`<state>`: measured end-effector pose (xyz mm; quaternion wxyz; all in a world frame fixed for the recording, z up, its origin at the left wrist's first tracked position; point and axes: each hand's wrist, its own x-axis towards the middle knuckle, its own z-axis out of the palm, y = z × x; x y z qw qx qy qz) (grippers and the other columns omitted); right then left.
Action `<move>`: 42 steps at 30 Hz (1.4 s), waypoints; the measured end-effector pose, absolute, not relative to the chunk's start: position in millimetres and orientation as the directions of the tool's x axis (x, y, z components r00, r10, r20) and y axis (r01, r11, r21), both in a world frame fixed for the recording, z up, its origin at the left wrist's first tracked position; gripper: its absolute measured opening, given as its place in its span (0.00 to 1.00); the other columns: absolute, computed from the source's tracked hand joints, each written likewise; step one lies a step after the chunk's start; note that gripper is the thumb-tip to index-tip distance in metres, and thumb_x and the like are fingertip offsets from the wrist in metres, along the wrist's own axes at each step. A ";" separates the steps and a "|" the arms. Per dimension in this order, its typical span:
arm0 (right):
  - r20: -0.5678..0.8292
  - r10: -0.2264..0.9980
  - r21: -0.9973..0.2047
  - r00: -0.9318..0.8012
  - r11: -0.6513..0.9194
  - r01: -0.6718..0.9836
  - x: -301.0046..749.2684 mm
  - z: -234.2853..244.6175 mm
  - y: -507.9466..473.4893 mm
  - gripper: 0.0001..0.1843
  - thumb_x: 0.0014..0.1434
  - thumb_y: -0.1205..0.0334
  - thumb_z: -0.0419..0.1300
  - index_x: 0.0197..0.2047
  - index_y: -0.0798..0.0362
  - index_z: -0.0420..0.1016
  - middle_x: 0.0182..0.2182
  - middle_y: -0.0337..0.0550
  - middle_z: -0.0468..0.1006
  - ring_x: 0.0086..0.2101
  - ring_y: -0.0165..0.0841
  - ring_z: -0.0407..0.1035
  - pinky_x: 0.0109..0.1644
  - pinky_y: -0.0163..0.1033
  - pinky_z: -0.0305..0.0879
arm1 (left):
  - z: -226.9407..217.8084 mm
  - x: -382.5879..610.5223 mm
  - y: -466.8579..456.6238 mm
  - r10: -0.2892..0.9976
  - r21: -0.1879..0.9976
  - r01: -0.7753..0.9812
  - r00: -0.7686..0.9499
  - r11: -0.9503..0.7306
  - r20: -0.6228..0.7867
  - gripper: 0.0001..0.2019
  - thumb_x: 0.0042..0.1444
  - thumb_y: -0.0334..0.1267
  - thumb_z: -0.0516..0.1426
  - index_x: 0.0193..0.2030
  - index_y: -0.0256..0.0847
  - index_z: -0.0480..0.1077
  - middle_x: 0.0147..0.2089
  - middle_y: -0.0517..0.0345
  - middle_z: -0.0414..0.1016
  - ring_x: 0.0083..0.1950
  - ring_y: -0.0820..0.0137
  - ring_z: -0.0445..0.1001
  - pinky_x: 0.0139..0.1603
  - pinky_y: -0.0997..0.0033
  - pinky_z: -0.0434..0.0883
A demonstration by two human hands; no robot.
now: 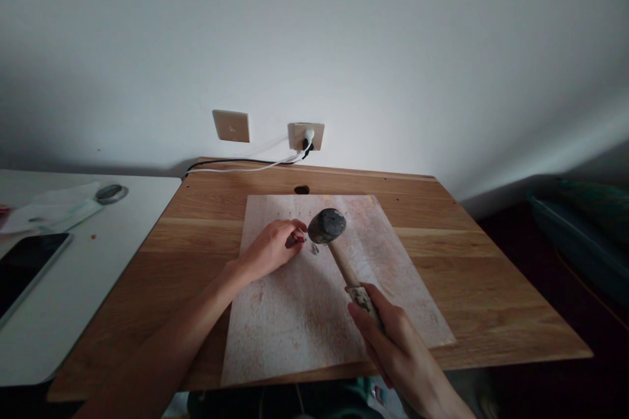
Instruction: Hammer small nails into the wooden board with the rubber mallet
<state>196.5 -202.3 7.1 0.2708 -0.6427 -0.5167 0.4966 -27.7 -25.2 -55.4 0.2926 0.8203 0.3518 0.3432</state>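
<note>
My right hand (388,334) is wrapped round the handle of a mallet (328,226), which has a dark rounded head and a pale wooden shaft with a worn, patterned grip. The mallet's head is over a pale, stained board (275,334), close to the fingertips of my left hand (278,242). The left fingers are curled together at the board; a small reddish thing shows among them, too small to name. Just right of them is a small shiny metal piece (315,249). Small dark dots run in a row near the board's far edge.
The board lies on a wooden desk (491,288) with a cable hole (301,190). Cables run to a wall socket (297,137); a switch plate (230,126) is beside it. On the white table (93,294) are a phone (29,268), a tape roll (111,194) and plastic wrapping (63,209).
</note>
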 end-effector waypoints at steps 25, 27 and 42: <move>-0.275 0.961 -0.822 0.017 -0.244 0.515 194.2 3.7 -204.6 0.25 0.74 0.37 0.53 0.53 0.51 0.75 0.23 0.33 0.69 0.23 0.32 0.67 0.25 0.35 0.59 | -49.3 -27.0 -26.3 0.800 0.721 0.429 0.525 -0.545 0.292 0.14 0.56 0.22 0.62 0.46 0.42 0.77 0.39 0.58 0.83 0.41 0.66 0.81 0.44 0.70 0.75; -0.259 0.965 -0.815 0.029 -0.234 0.530 193.6 4.9 -206.3 0.25 0.74 0.37 0.53 0.53 0.50 0.76 0.22 0.33 0.69 0.24 0.33 0.67 0.27 0.36 0.62 | -48.9 -27.0 -26.0 0.802 0.729 0.423 0.524 -0.538 0.287 0.16 0.55 0.22 0.62 0.47 0.43 0.77 0.39 0.59 0.83 0.40 0.66 0.81 0.44 0.70 0.75; -0.188 0.982 -0.826 -0.011 -0.152 0.542 189.9 9.2 -201.1 0.25 0.75 0.38 0.53 0.48 0.51 0.76 0.24 0.35 0.72 0.25 0.33 0.67 0.31 0.37 0.63 | -48.1 -27.0 -27.1 0.805 0.743 0.409 0.519 -0.530 0.288 0.16 0.57 0.22 0.62 0.49 0.43 0.77 0.39 0.58 0.84 0.41 0.66 0.83 0.45 0.70 0.76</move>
